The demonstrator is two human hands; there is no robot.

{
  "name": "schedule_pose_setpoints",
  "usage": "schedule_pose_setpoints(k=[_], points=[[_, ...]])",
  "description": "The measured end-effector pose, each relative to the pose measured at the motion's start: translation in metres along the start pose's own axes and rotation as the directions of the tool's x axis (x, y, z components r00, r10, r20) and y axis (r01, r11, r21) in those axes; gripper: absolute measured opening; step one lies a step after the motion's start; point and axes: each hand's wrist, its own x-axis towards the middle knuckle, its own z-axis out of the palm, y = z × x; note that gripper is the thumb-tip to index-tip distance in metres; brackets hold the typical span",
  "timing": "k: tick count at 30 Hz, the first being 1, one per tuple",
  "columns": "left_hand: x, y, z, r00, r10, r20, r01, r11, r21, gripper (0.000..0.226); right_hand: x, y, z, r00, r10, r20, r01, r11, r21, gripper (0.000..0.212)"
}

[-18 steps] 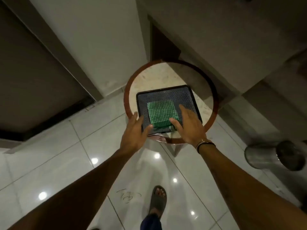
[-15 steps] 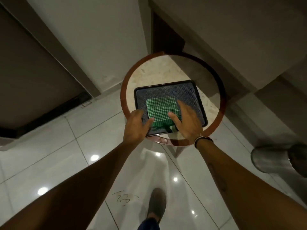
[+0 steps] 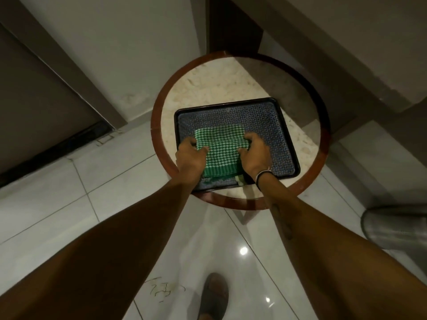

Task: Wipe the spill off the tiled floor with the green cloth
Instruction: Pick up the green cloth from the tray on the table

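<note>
A folded green-and-white checked cloth lies in a dark patterned tray on a round table with a stone top and a reddish wooden rim. My left hand grips the cloth's left edge, fingers curled onto it. My right hand, with a dark band at the wrist, grips the right edge. The cloth's near corners are hidden by my hands. On the glossy white tiled floor below, thin brownish squiggly marks lie near my foot.
My sandalled foot stands on the tiles at the bottom. A shiny metal cylinder lies at the right edge. Walls and a dark doorway close in behind the table; a dark panel runs along the left.
The view has closed in on the table. Both hands moved forward from the tray's near edge onto the cloth and curled their fingers on its two sides.
</note>
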Motion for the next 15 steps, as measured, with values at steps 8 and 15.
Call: schedule_pose_setpoints(k=[8,15], points=[[-0.068,0.027,-0.081,0.992,-0.05,0.117,0.085,0.946,-0.314,0.036,-0.082,-0.038,-0.05,0.994,0.052,-0.091,-0.017,0.939,0.344,0.027],[-0.166,-0.001,-0.206,0.973,0.028,0.23,0.071,0.908,-0.414,0.032,-0.243,-0.08,-0.054,0.99,0.072,-0.125,0.002,0.862,0.507,0.028]])
